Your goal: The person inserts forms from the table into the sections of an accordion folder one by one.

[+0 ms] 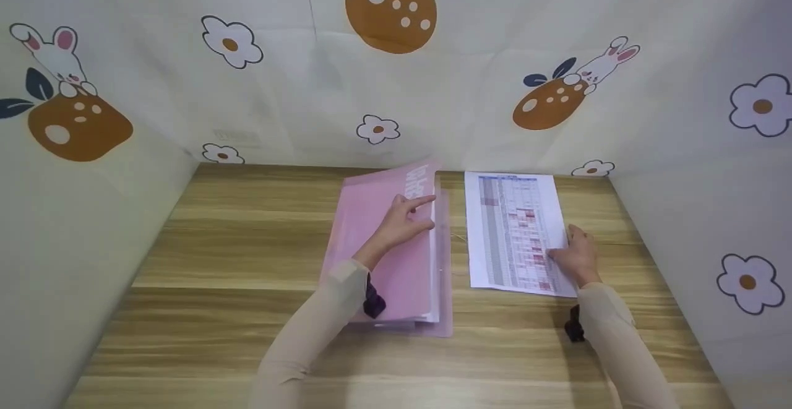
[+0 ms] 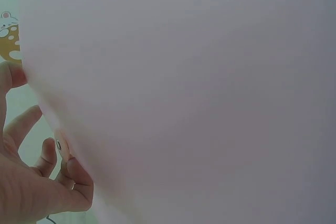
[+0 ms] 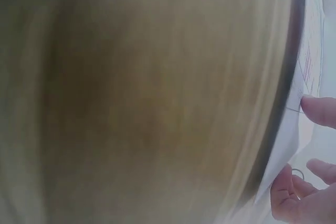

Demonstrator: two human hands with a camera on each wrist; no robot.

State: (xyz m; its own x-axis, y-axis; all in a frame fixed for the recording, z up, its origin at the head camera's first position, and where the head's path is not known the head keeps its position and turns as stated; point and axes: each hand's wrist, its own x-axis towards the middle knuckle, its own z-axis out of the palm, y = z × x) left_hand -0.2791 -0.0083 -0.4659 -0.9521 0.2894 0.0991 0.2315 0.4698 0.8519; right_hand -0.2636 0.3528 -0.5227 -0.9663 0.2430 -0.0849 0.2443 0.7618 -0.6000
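A pink folder (image 1: 383, 285) with white lettering lies left of centre, white pages showing along its right side. My left hand (image 1: 399, 223) is over its upper cover, index finger and thumb at the right edge. In the left wrist view, the fingers of that hand (image 2: 42, 177) grip the cover's edge beside a small tab with a snap (image 2: 62, 145). To the right lies a white sheet of paper (image 1: 510, 232) printed with a table and red cells. My right hand (image 1: 575, 254) pinches its right edge, thumb on top. The right wrist view shows the sheet's edge slightly raised (image 3: 286, 140).
The wooden table (image 1: 223, 310) runs up to pale printed cloth (image 1: 297, 87) at the back and on both sides. Black wrist cameras (image 1: 373, 301) sit under the sleeves.
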